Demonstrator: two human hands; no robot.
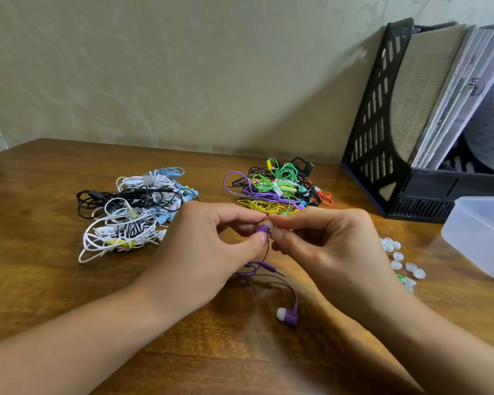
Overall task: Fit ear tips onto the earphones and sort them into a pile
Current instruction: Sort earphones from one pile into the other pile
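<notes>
My left hand (208, 246) pinches a purple earbud (262, 228) above the table's middle. My right hand (322, 246) pinches a white ear tip (269, 224) against that earbud. The purple cable (265, 276) hangs down to the table, its plug lying beneath my hands. The second purple earbud (288, 315) lies nearer to me with a white tip on it. Loose white ear tips (397, 256) are scattered on the table to the right of my right hand.
A pile of white, black and blue earphones (131, 212) lies at the left. A pile of coloured earphones (277, 186) lies behind my hands. A clear plastic box (479, 238) sits at the right edge. A black file rack (388, 124) with papers stands at the back right.
</notes>
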